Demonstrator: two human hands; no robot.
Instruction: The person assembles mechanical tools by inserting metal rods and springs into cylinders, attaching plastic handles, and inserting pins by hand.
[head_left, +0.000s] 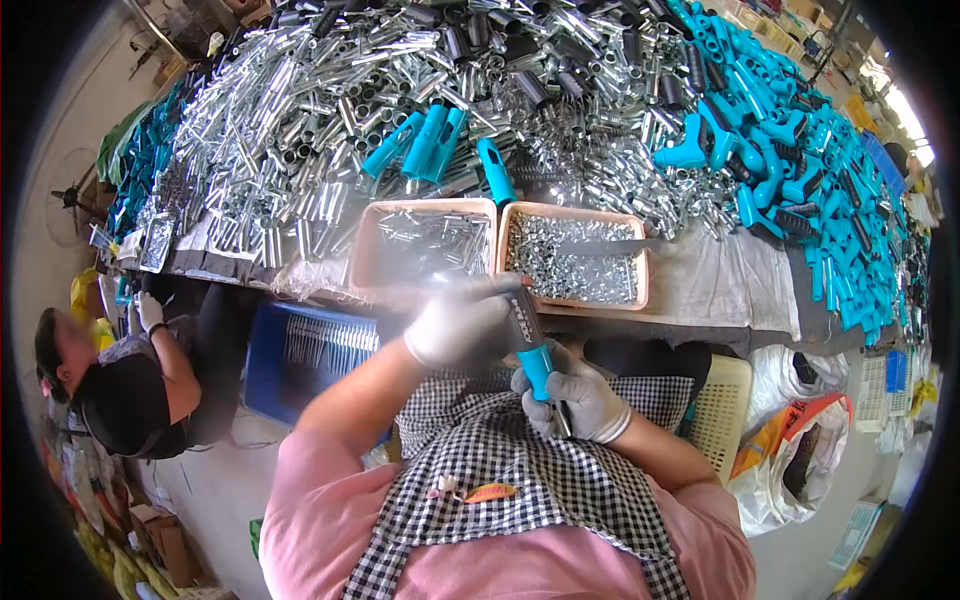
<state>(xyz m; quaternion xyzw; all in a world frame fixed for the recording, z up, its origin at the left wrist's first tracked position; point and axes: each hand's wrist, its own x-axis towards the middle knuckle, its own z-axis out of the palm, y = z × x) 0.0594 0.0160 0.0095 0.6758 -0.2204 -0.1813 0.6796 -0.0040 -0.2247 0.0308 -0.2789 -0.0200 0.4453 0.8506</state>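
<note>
My right grip (577,395) wraps the teal-and-black handle (534,365) just my side of the pink tray (644,280) of tiny metal parts (540,262), dark end (522,314) toward that tray, probably leaving that end free for my left grip (458,325). The left is blurred there; I cannot tell if it pinches anything. The tray likely sits close for easy reach.

1. A slim tool handle (528,338) is gripped in the right hand (580,398).
2. Its far part (523,318) is black with pale lettering, its near part (537,373) teal.
3. It slants, far end leaning left, near end right.
4. A dark rod (565,419) shows by its near end; whether joined is unclear.
</note>
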